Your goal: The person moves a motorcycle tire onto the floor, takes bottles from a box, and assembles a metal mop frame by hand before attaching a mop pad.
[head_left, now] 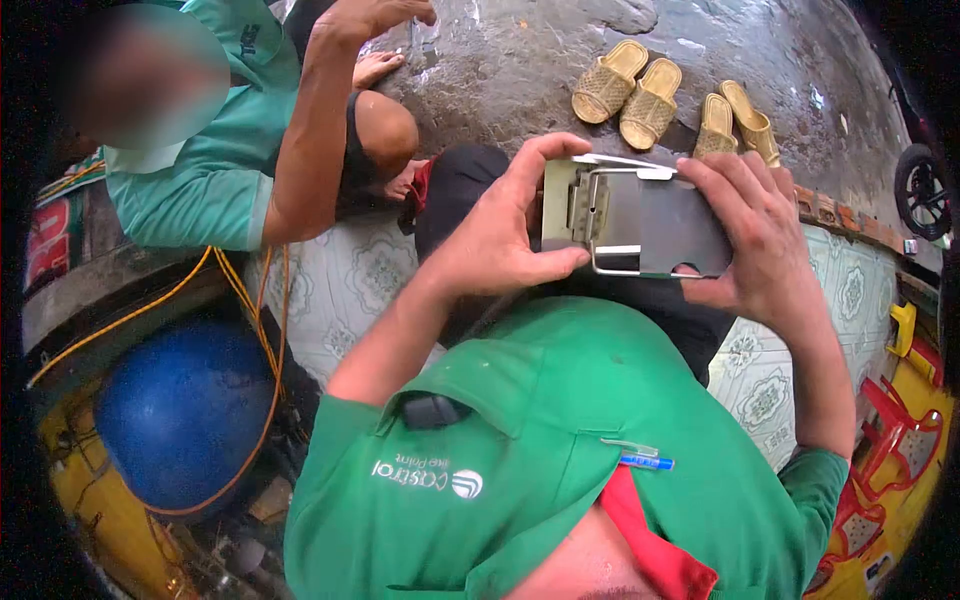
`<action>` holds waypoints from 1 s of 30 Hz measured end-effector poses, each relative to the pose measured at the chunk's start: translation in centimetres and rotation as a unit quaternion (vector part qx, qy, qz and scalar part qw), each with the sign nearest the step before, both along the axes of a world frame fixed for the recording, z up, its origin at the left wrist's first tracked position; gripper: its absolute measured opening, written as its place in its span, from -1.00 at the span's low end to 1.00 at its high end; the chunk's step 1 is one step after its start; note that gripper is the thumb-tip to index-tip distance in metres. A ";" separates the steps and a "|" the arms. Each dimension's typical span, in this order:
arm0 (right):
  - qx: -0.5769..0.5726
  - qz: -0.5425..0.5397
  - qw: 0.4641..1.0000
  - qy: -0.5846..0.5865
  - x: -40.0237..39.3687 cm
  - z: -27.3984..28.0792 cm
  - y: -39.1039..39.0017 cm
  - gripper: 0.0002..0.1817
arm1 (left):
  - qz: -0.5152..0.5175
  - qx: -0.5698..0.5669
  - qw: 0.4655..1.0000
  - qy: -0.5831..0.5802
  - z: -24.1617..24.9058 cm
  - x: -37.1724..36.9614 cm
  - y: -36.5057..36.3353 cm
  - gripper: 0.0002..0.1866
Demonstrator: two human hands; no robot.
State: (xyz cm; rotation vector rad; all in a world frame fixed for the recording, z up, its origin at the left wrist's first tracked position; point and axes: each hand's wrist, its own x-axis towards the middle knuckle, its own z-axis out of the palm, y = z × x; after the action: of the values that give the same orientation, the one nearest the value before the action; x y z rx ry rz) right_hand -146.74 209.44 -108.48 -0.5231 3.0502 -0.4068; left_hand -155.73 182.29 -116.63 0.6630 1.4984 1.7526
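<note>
In front of my chest, both hands hold a flat rectangular metal device [672, 222]. It has a grey plate, a bent wire frame and a hinge-like fitting towards its left end. My left hand [515, 220] grips the left end, thumb on the near edge and fingers curled over the far edge. At the right end my right hand [750, 232] is closed round the plate, fingers over the far corner and thumb at the near edge. The underside of the device is hidden.
A co-worker in a teal shirt [200, 200] sits to the left, one forearm raised. Tan slippers [650, 100] lie on the wet ground ahead. A blue round container [190, 410] and yellow hose [120, 315] are at left, red plastic chairs [900, 440] at right.
</note>
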 end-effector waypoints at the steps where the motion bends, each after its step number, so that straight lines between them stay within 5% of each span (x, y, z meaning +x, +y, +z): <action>1: -0.003 0.001 1.000 -0.004 0.0 0.0 -0.1 0.01 | -0.003 0.005 1.000 -0.012 -0.1 0.0 -0.2 0.03; 10: 0.030 -0.020 0.999 -0.012 0.1 1.2 -1.3 0.03 | 0.039 -0.012 0.998 -0.057 0.1 0.1 0.0 -0.25; 17: 0.082 0.001 0.997 -0.008 -0.2 3.5 -2.0 0.02 | 0.129 -0.131 0.972 0.148 -0.2 -0.8 2.0 -0.63; 21: 0.102 0.030 0.994 -0.017 -1.0 4.3 -1.7 0.03 | 0.121 -0.077 0.990 0.012 -0.2 -1.2 2.3 -0.58; 30: 0.067 0.068 0.994 -0.058 -2.9 3.3 -0.9 0.06 | 0.097 -0.012 0.994 -0.054 -0.2 -1.3 1.2 -0.56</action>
State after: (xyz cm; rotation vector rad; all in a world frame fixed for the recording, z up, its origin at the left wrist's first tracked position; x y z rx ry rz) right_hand -149.67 208.58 -105.19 -0.6699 2.8831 -0.2169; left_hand -157.06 183.47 -116.82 0.4143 1.5495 1.8809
